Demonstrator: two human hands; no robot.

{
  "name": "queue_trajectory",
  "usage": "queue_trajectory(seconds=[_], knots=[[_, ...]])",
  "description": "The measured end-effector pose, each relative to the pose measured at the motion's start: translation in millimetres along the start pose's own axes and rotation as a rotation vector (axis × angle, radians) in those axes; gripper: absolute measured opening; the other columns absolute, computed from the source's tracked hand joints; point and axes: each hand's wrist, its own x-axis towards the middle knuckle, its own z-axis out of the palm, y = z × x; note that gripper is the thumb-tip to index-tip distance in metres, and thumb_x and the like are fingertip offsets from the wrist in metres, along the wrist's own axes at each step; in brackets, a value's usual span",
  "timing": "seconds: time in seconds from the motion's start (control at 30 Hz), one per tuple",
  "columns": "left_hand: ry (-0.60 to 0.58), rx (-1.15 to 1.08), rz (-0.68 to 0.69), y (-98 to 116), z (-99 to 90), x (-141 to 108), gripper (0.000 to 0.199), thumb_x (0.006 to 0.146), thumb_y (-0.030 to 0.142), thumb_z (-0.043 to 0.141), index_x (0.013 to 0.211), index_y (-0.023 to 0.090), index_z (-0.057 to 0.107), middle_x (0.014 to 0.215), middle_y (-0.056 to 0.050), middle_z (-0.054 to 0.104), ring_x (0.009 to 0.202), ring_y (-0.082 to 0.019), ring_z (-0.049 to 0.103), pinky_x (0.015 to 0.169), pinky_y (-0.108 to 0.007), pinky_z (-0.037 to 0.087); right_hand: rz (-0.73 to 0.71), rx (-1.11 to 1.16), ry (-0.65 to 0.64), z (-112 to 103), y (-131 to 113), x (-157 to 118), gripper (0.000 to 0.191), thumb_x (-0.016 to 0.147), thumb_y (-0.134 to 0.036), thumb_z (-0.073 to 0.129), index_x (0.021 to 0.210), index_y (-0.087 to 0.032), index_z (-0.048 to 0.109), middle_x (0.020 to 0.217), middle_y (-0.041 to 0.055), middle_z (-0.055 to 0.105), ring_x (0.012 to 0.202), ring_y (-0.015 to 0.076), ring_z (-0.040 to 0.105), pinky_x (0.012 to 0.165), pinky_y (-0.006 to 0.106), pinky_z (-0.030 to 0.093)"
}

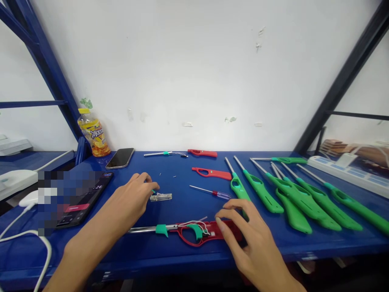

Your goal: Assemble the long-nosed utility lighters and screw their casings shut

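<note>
A red lighter casing half (199,243) lies opened on the blue table, with white wires, a green trigger (197,232) and a metal tube (142,229) running left from it. My right hand (247,239) curls over its handle end, thumb and fingertips gripping the casing and hiding part of it. Farther back, my left hand (138,192) has its fingers pinched together beside a clear plastic fuel tank (161,197). A bit of green shows at those fingertips; what they hold is mostly hidden.
A screwdriver (221,195), red casing halves (215,174) and small pins lie behind. Several green lighters (263,192) cover the right side, near a power strip (340,172). Two phones (120,158), a bottle (95,134) and white cables (45,247) are at left.
</note>
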Motion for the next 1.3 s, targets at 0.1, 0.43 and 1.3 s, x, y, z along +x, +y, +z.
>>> queue_trajectory(seconds=[0.1,0.43,1.3], knots=[[0.001,-0.003,0.001,-0.1,0.9,0.7,0.045,0.104,0.014,0.034,0.122,0.022,0.075,0.124,-0.015,0.065,0.115,-0.032,0.063,0.079,-0.039,0.057,-0.002,0.003,0.0,-0.5,-0.4,-0.2,0.015,0.106,-0.021,0.054,0.109,-0.027,0.068,0.114,0.0095,0.061,0.108,0.0279,0.063,0.091,0.044,0.055],[0.026,-0.047,-0.001,-3.9,-2.5,0.0,0.043,0.104,0.017,0.035,0.121,0.022,0.074,0.121,-0.014,0.066,0.109,-0.032,0.066,0.085,-0.042,0.057,-0.008,0.006,0.001,0.4,-0.2,-0.3,0.015,0.106,-0.02,0.054,0.108,-0.027,0.067,0.113,0.009,0.061,0.106,0.0272,0.063,0.089,0.042,0.055],[0.066,-0.152,-0.044,-44.2,-6.3,-4.5,0.046,0.101,0.032,0.034,0.123,0.02,0.073,0.122,-0.016,0.069,0.112,-0.036,0.068,0.095,-0.051,0.053,0.027,0.011,0.103,-4.2,-1.3,1.4,0.01,0.106,-0.027,0.056,0.108,-0.027,0.067,0.097,0.004,0.045,0.083,0.0213,0.058,0.07,0.035,0.054]])
